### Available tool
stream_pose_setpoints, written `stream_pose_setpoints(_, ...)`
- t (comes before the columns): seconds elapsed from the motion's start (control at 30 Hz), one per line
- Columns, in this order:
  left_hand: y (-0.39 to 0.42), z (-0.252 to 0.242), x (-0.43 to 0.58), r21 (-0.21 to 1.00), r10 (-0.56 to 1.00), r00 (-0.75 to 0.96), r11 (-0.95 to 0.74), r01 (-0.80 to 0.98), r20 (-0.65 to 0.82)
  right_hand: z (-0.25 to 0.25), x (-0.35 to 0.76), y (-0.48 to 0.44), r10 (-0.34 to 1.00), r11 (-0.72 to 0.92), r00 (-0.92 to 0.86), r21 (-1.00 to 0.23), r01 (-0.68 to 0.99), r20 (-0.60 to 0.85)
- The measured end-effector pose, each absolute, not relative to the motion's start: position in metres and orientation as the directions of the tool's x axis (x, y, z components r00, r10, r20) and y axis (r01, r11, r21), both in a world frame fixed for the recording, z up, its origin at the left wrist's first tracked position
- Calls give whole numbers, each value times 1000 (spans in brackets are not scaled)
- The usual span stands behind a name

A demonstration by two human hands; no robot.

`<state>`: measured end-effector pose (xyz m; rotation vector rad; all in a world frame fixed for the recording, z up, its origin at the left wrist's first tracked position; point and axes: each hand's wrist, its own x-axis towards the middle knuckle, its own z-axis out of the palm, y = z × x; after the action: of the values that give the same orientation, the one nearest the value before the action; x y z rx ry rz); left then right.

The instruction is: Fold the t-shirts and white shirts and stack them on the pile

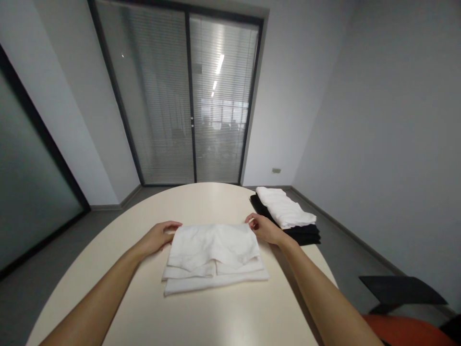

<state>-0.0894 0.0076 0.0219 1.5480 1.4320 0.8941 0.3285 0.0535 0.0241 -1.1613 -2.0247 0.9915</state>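
A white cloth (216, 250), folded into layers, lies flat on the cream round table (187, 317). At its far left corner is my left hand (158, 238), with fingers curved and thumb apart from them, touching the cloth's edge. My right hand (264, 228) is at the far right corner, its fingertips curled close together at the cloth's edge; whether they pinch fabric is too small to tell. The near side of the cloth shows several uneven layers.
Beyond my right hand, a folded white cloth (286, 206) rests on a stack of folded black cloth (304, 235) near the table's right edge. A chair with a black armrest (401, 290) and red seat (410, 331) stands at the lower right.
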Motion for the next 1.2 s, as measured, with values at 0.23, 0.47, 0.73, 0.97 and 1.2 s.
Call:
stream_pose_setpoints(0.23,13,12,-89,844,987,88,-159,513,133,20,322,50,897,435,-321,-738,515,304)
stream_pose_setpoints(0.47,20,2,-96,762,977,73,-203,614,202,6,320,57,901,433,-273,-748,503,337)
stream_pose_setpoints(0.73,23,-1,-101,747,978,3,-160,646,208,-3,317,63,874,486,-250,-764,424,417)
stream_pose_setpoints(0.97,20,2,-97,781,984,-13,-133,611,179,-3,315,63,854,519,-253,-757,396,454)
stream_pose_setpoints(1.2,17,4,-93,797,984,-22,-132,590,179,0,312,60,825,562,-346,-716,415,446)
